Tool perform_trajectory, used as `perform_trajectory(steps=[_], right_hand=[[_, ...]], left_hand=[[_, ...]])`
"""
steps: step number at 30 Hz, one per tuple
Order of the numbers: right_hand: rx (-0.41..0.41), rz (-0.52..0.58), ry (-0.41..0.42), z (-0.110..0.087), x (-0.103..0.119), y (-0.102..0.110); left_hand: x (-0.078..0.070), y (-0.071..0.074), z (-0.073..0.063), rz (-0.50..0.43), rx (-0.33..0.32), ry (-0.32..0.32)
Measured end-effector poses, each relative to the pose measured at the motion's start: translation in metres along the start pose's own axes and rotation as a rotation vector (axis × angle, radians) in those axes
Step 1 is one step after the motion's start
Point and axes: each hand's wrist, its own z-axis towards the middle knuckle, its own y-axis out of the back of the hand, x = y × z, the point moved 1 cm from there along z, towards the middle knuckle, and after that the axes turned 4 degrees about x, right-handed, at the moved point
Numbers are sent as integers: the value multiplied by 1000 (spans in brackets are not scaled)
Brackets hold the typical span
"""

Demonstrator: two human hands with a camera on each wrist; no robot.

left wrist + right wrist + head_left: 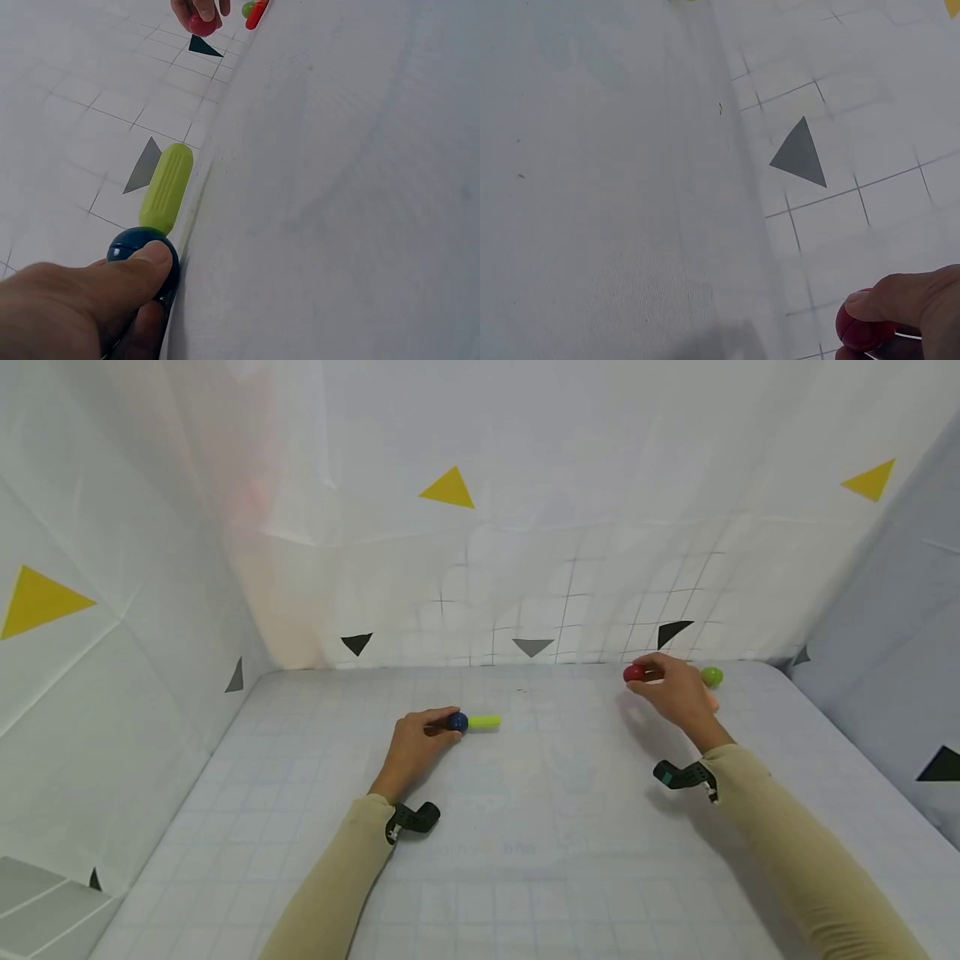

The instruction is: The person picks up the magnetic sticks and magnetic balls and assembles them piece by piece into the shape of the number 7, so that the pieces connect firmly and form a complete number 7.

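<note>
My left hand (414, 750) pinches a blue ball (457, 722) between thumb and fingers, over the left-middle of the table. A ribbed yellow-green handle (166, 187) sticks out of the ball, pointing right in the head view, so the whole looks like a small maraca. At the back right, my right hand (669, 689) holds a red ball (633, 673) by thumb and fingertips, with its shadow on the table below. Next to this hand are a green ball (712, 677) and an orange-red stick (256, 13), the stick partly hidden behind the wrist in the head view.
A white table (525, 793) with a faint grid lies under both hands. White sheets (570, 460) with yellow and dark triangles hang behind it and at both sides. Each wrist wears a black camera strap (411, 820).
</note>
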Motion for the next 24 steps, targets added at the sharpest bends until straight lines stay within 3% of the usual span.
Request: perform_trajectory(steps=[24], right_hand=[[12, 60, 78, -5, 24, -21]], left_hand=[[1, 2, 3, 9, -11, -1]])
